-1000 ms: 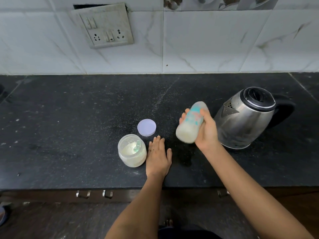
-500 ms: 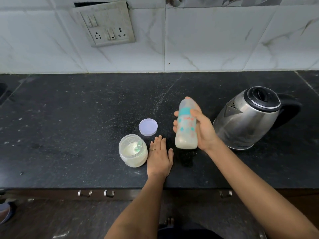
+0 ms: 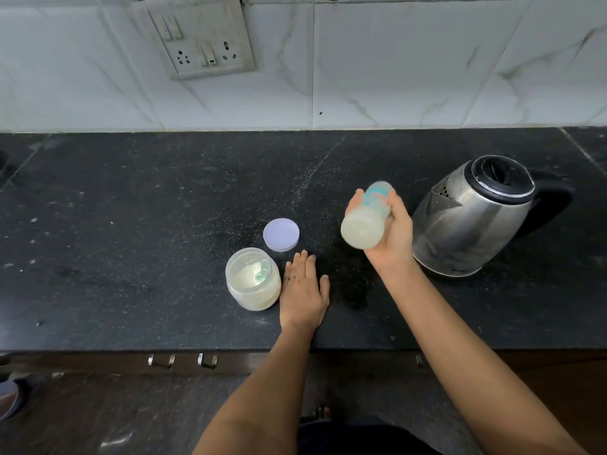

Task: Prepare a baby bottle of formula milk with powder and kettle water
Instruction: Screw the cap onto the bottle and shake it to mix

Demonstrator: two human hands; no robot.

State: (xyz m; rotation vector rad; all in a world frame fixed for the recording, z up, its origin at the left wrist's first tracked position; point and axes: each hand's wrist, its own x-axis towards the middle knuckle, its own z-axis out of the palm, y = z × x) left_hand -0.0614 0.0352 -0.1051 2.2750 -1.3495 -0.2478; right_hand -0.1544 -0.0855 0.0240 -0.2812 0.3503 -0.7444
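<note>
Over black counter (image 3: 131,224), right hand (image 3: 392,236) grips bottle (image 3: 366,221).

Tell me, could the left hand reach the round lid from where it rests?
Probably yes. The left hand lies flat just short of the lid, only bare counter between them; the powder jar stands beside it, not in the way.

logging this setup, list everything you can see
baby bottle: 1, clear, teal print, milky inside, in the right hand
kettle: 1, steel and black, right on the countertop
powder jar: 1, clear, open, beside the left hand
scoop: 1, pale green, in the powder jar
jar lid: 1, pale lilac, behind the powder jar
socket panel: 1, off-white, on the wall
countertop: 1, black, below the wall
left hand: 1, flat on the countertop
right hand: 1, grips the baby bottle
</note>
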